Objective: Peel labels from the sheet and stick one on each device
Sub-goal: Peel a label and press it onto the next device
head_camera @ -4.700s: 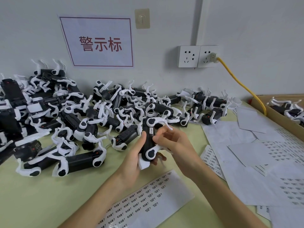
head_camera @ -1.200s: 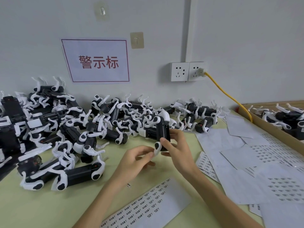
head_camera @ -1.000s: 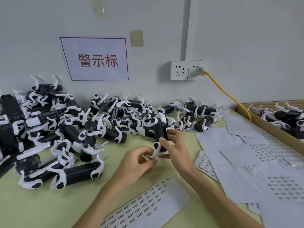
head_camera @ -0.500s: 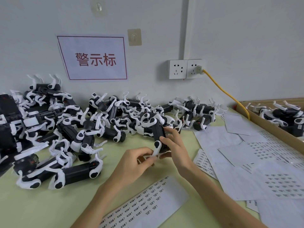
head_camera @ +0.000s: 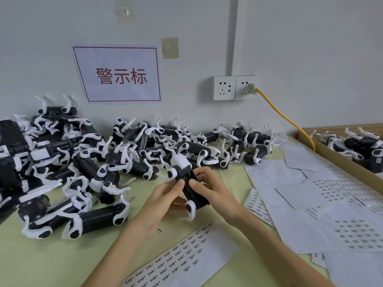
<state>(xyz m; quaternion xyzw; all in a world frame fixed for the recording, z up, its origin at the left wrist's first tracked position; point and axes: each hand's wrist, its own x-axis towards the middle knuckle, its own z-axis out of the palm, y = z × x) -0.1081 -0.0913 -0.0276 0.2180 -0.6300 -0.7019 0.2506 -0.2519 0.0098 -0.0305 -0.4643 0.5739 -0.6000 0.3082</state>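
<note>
Green tabletop [head_camera: 51, 262], centre: we're holding one device [head_camera: 184, 172] with left grip [head_camera: 163, 195] and right grip [head_camera: 211, 189], both curled round it; label sheet [head_camera: 186, 259] lying by near edge. Risk: thumb pressure skewing or creasing label.

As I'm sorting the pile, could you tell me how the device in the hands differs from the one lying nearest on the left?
The held device is gripped by the left hand and right hand; the front device lies on the table, untouched. The held device points away from the viewer; the front device lies crosswise. Both have black bodies and white legs.
</note>
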